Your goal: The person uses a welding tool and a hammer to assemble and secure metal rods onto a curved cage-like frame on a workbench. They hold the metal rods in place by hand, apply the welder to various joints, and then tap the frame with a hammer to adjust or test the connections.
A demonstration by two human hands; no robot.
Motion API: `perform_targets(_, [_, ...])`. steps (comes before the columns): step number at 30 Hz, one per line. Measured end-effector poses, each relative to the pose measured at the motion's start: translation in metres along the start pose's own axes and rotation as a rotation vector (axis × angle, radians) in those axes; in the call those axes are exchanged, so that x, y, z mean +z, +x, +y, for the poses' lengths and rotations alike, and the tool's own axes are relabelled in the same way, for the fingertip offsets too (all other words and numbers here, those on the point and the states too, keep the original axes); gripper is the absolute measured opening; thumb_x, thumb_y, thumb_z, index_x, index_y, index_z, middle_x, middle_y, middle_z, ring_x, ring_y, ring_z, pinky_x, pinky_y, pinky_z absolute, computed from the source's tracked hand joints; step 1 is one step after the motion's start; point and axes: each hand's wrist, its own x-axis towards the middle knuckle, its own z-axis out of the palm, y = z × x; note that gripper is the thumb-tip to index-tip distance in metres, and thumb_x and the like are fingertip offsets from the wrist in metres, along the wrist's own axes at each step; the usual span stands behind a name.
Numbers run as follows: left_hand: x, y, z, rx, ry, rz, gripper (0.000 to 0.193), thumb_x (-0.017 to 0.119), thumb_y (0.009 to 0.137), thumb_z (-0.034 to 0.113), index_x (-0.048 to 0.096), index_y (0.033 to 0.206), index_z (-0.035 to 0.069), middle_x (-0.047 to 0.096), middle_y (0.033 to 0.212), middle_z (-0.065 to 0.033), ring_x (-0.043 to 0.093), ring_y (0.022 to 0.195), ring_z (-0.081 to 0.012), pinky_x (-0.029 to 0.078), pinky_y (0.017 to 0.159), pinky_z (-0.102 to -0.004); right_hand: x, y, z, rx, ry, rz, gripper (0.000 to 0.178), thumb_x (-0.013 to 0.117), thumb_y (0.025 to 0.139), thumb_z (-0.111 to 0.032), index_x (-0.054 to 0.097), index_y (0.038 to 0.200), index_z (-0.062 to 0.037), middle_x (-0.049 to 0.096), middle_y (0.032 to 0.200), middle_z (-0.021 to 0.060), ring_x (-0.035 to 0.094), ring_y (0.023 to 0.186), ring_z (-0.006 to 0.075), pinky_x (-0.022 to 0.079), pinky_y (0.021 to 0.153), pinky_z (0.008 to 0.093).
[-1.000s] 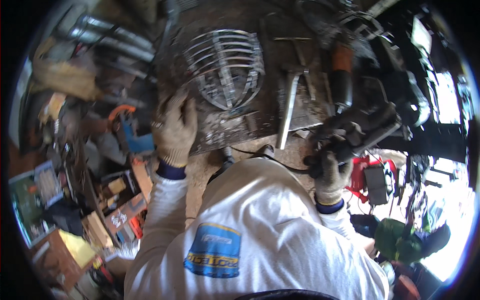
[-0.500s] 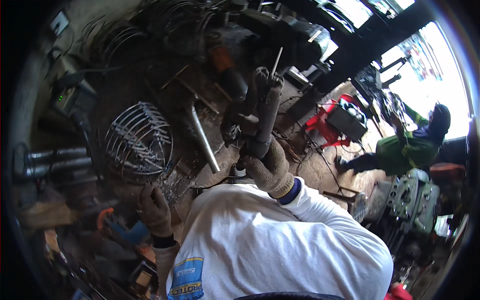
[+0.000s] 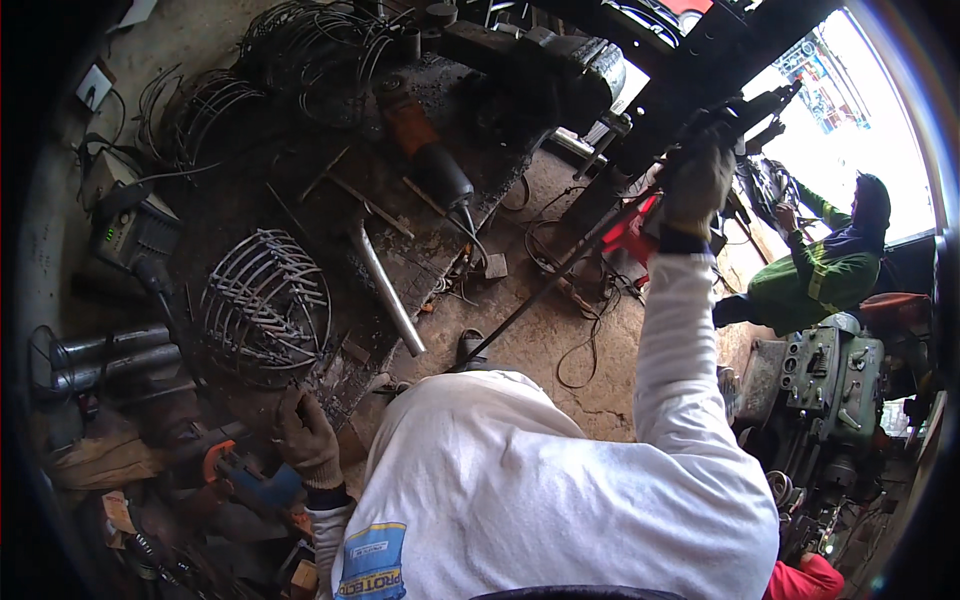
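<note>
My right hand, in a knitted glove, is stretched far forward to the right, beside the dark metal beam. Its fingers look closed around a dark tool, most of which merges with the black metal behind it. A long black cable with pale print runs taut from near that hand down toward my body. Held low at the left, my gloved left hand has its fingers loosely bent and apart, with nothing visible in them. Closest to it are a blue vise and a round basket of welded metal rods.
On the dark workbench lie a metal tube, an orange-and-black angle grinder and wire coils. A welding machine stands left. A person in green is at right, behind a green machine; a red sleeve shows below.
My right hand has swung from in front of my body out to the far right, carrying the tool that showed a thin pale rod. The left hand stays almost in place.
</note>
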Motion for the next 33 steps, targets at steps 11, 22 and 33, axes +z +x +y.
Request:
perform_targets(11, [0.001, -0.001, 0.01, -0.052, 0.128, 0.045, 0.018, 0.07, 0.094, 0.004, 0.07, 0.112, 0.001, 0.071, 0.109, -0.019, 0.068, 0.098, -0.0369, 0.054, 0.088, -0.0437, 0.11, 0.011, 0.075, 0.333, -0.136, 0.011, 0.039, 0.057, 0.104, -0.041, 0.07, 0.114, -0.0046, 0.069, 0.089, 0.0061, 0.063, 0.078, 0.0191, 0.049, 0.072, 0.0364])
perform_targets(22, [0.003, 0.007, 0.02, -0.081, 0.133, 0.098, 0.018, 0.074, 0.089, 0.005, 0.072, 0.106, 0.006, 0.074, 0.104, -0.0152, 0.07, 0.095, -0.0339, 0.057, 0.085, -0.0416, 0.104, -0.003, 0.076, 0.501, -0.512, -0.282, 0.05, 0.053, 0.1, -0.044, 0.069, 0.128, -0.0062, 0.072, 0.119, 0.0253, 0.065, 0.119, 0.0423, 0.05, 0.1, 0.0496])
perform_targets(33, [0.001, 0.011, 0.02, -0.05, 0.095, 0.129, 0.016, 0.076, 0.088, 0.006, 0.072, 0.103, 0.007, 0.073, 0.099, -0.0137, 0.071, 0.086, -0.0337, 0.058, 0.077, -0.0411, 0.079, -0.017, 0.097, 0.355, -0.659, -0.459, 0.072, 0.054, 0.095, -0.063, 0.062, 0.14, -0.0077, 0.072, 0.124, 0.0204, 0.067, 0.118, 0.0394, 0.049, 0.099, 0.0476])
